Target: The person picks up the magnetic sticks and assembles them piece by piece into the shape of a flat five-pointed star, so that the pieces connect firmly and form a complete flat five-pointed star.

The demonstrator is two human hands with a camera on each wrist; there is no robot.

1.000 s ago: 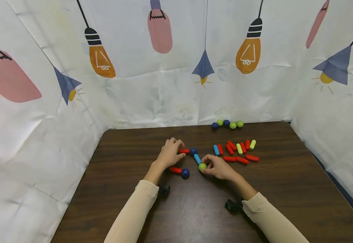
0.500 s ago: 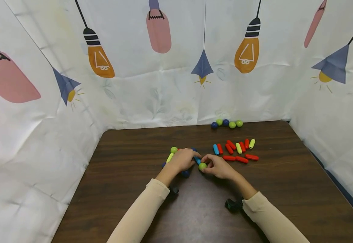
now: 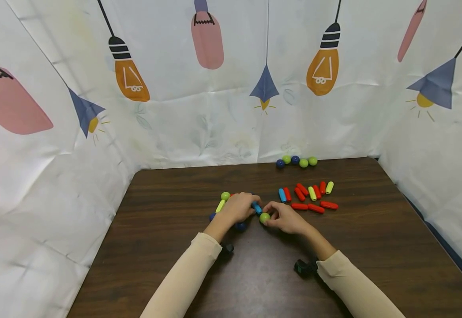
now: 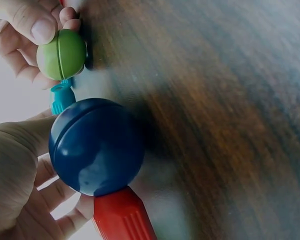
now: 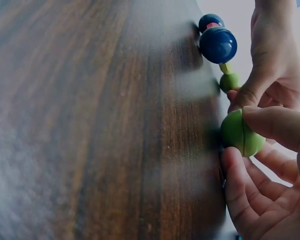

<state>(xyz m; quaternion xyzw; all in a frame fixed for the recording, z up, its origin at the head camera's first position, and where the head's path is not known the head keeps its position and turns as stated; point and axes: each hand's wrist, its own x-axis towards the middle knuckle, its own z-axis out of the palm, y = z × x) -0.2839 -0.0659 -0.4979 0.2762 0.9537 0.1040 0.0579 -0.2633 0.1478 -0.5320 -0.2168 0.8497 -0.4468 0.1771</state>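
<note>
pinching a glossy lime-green ball (image 3: pixel 264 217) between thumb and fingers of the right hand (image 3: pixel 288 220); gripping a ribbed light-blue rod (image 3: pixel 257 208) in the left hand (image 3: pixel 238 208), touching rod-end to ball. located between both hands at a dark wood-grain tabletop (image 3: pixel 262 278), near a shiny dark-blue ball (image 3: pixel 240 227).

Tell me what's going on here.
A person's right hand pinches a green ball while their left hand holds a light-blue rod against it; whether they fully join is hard to tell. Beside the left hand, a yellow rod sits between another green ball and a dark blue ball. Other rods lie to the right, and five balls line the table's far edge.
</note>
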